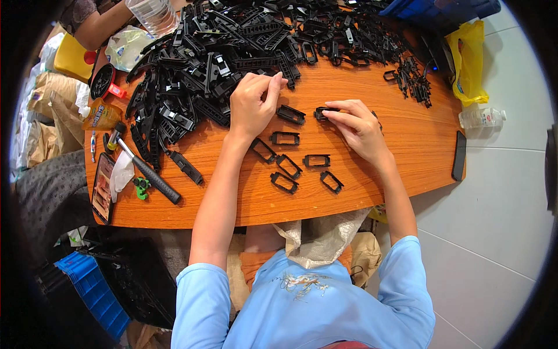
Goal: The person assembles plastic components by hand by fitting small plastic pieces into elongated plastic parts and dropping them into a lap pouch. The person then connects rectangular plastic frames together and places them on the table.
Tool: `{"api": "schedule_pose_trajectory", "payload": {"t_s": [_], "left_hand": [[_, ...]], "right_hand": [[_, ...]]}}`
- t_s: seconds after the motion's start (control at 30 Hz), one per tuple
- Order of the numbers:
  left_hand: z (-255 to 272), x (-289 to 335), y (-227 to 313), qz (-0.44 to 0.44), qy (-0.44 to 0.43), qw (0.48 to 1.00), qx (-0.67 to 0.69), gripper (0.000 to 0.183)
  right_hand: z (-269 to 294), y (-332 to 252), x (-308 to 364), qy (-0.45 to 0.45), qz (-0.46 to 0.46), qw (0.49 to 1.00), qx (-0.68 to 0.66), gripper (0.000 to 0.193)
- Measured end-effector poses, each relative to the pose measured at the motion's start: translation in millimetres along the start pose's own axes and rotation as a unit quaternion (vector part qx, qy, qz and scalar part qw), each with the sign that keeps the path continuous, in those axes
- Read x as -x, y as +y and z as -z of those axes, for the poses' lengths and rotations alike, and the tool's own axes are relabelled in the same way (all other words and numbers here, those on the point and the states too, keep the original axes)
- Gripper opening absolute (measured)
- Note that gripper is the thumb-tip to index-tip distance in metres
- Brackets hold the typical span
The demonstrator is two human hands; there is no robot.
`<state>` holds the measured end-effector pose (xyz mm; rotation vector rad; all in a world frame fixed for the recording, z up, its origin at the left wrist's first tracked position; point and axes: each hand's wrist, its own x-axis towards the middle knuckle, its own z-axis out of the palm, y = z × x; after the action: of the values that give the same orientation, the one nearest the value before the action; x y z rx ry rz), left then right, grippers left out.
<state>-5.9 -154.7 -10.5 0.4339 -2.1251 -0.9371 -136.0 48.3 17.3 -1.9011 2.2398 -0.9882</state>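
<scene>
My right hand (356, 126) pinches a small black plastic frame (319, 113) between thumb and fingers, just above the wooden table. My left hand (253, 106) is closed at the near edge of a big heap of black plastic parts (200, 67); its curled fingers hide whatever they hold, if anything. Between my forearms lie several loose rectangular black frames, among them one frame (285, 138) below my left hand and another frame (317, 161) closer to me. One more black frame (290, 114) rests between my two hands.
Left of my left forearm are a hammer (152, 173), a phone (103, 189) and a green gadget (141, 187). Smaller black parts (414, 81) lie at the far right. A black bar-shaped object (459, 156) sits at the table's right edge. Another person's arm (104, 26) reaches in at far left.
</scene>
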Motion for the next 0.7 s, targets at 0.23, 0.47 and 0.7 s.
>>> {"api": "schedule_pose_trajectory", "payload": {"t_s": [0.23, 0.47, 0.7], "left_hand": [[-1.1, -1.2, 1.0, -0.001, 0.004, 1.0, 0.002, 0.021], [-1.1, -1.0, 0.5, 0.007, -0.005, 1.0, -0.001, 0.021], [-1.1, -0.9, 1.4, 0.006, -0.003, 1.0, 0.002, 0.022]], "right_hand": [[-2.2, -1.2, -0.6, 0.051, -0.015, 0.998, 0.015, 0.023], [-5.1, -4.4, 3.5, 0.065, -0.015, 0.997, 0.041, 0.021], [-8.0, -5.5, 3.6, 0.067, -0.018, 0.996, 0.057, 0.019]]}}
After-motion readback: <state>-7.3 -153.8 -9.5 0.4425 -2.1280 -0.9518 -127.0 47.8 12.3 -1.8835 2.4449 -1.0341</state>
